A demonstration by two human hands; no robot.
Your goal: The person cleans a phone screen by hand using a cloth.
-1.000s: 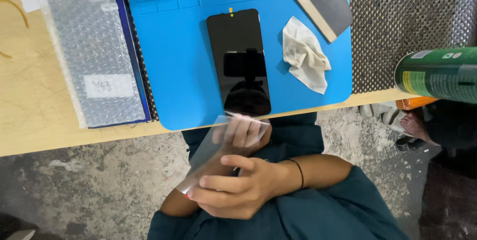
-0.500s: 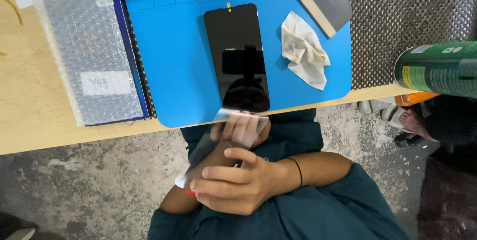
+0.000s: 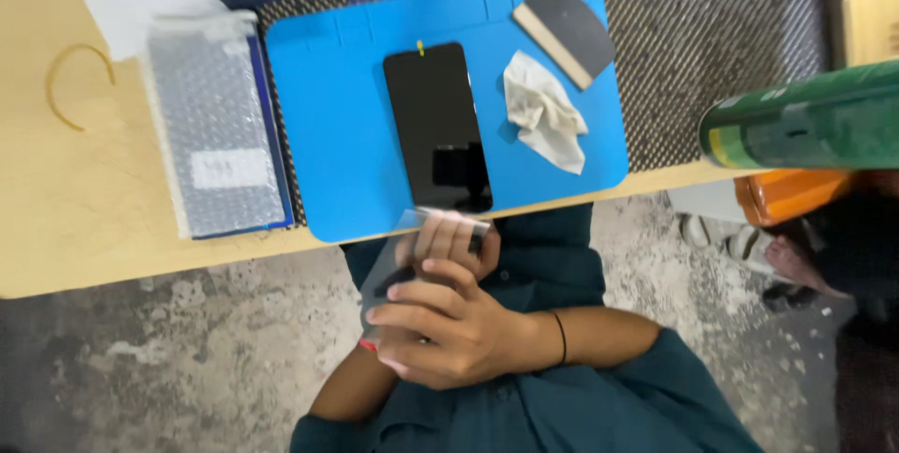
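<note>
The blue work mat [image 3: 337,125] is lying on the wooden bench [image 3: 84,209] and serving as the landmark here. A black smartphone [image 3: 436,125] is resting face up near the mat's middle, its long axis running from the mat's far edge toward the person. Just right of the phone on the mat, a crumpled white cloth [image 3: 543,111] is lying, and beyond that, at the mat's far right corner, a dark squeegee card [image 3: 565,31] is sitting tilted. Left of the mat, a bubble-wrap pouch [image 3: 217,125] is lying on a dark blue box; something flat appears to be inside the pouch, but the wrap is obscuring what it is. A rubber band [image 3: 80,83] is lying further left of the pouch.

Just below the mat's near edge, off the bench and over the person's lap, both hands are gripping a clear screen protector film [image 3: 398,256]. The film is tilting, its long axis running from the mat's near edge down and left toward the person's body. The right hand [image 3: 449,326] is closing over the film's lower part, fingers curled across it. The left hand [image 3: 449,239] is pinching the film's upper end. The film's lower edge is hidden under the right hand.

Right of the mat, a green can [image 3: 805,120] is lying sideways, blurred and cut off by the frame edge.
</note>
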